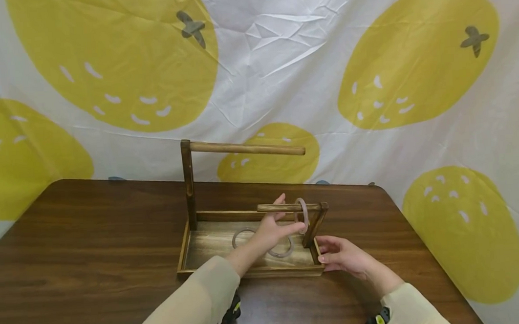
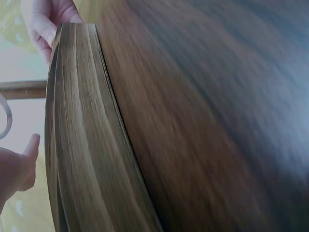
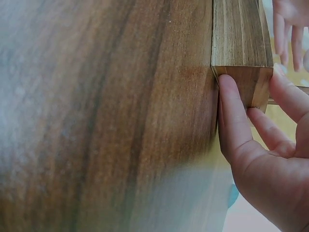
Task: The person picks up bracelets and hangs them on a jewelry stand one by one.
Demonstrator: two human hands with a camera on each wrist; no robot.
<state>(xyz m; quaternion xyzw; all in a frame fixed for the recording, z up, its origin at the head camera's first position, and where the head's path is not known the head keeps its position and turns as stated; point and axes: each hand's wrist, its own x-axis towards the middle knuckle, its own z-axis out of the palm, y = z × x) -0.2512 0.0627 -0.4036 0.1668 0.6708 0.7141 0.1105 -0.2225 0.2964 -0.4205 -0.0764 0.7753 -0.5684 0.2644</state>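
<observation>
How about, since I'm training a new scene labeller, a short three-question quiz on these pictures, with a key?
1. True or false: the ring above the tray is around the upper bar.
2. Which hand touches the tray's right end in the head view: (a) left or (b) right?
3. Fill in: in the head view, the taller post stands at the tray's ____ end.

Key:
1. False; it is around the lower bar.
2. (b), the right hand.
3. left
</observation>
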